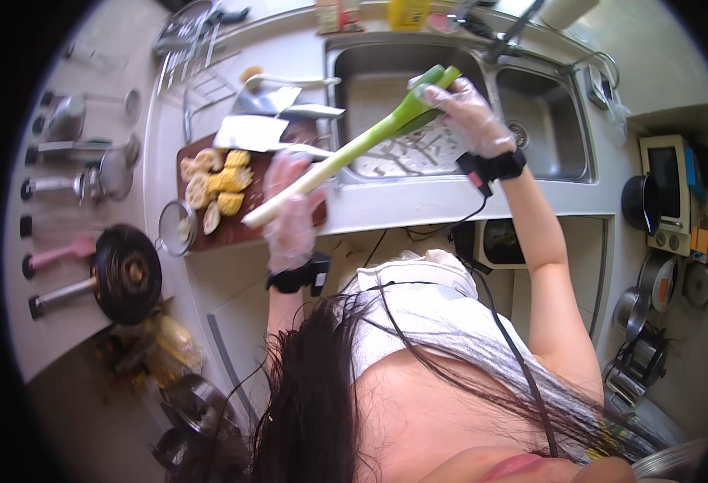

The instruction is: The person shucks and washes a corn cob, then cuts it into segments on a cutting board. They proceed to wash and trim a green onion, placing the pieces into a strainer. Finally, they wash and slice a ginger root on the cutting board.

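Note:
A long leek (363, 142) slants across the front of the sink, its green top at upper right and its white end at lower left. Around the green top, my right hand (471, 115) is closed in a clear plastic glove. My left hand (293, 226), gloved too and blurred, is at the white end with its fingers loosely extended. The leek crosses in front of that palm; whether the left fingers grip it is unclear. Beside this hand, a brown cutting board (221, 232) holds yellow corn pieces (231, 180) and lotus root slices (198, 190).
Knives, one a cleaver (251, 133), lie at the board's back, handles toward the sink. Scraps lie in the large steel basin (384, 99); a smaller basin (556, 115) adjoins it. A small strainer (178, 226) sits at the board's left corner. A cable (484, 208) hangs from my right wristband.

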`<action>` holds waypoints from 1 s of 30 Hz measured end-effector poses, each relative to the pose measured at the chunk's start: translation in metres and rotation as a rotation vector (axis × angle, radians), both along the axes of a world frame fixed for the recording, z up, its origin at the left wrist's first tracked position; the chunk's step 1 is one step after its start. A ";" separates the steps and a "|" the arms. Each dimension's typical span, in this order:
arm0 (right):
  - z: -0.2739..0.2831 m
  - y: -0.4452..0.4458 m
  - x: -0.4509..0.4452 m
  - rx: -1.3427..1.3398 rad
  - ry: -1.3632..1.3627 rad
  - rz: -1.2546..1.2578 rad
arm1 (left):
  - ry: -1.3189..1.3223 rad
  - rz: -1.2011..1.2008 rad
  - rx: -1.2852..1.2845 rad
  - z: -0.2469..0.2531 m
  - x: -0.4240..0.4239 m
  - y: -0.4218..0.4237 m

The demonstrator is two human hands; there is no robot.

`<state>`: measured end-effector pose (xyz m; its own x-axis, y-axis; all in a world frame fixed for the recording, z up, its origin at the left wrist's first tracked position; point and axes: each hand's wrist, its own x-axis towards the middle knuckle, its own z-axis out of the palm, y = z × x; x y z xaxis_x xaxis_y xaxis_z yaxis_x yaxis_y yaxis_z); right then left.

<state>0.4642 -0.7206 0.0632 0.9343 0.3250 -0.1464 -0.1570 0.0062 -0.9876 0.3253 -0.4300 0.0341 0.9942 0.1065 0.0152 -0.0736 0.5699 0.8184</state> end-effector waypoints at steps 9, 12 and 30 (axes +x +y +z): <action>-0.048 -0.162 0.109 -0.110 0.014 0.037 | -0.400 0.167 2.137 0.001 0.093 -0.161; -0.077 -0.170 0.137 0.034 0.003 0.127 | -0.125 0.045 1.873 -0.026 0.124 -0.190; -0.195 -0.293 0.300 -0.702 -0.757 -0.816 | 0.170 -0.044 1.784 -0.003 0.125 -0.163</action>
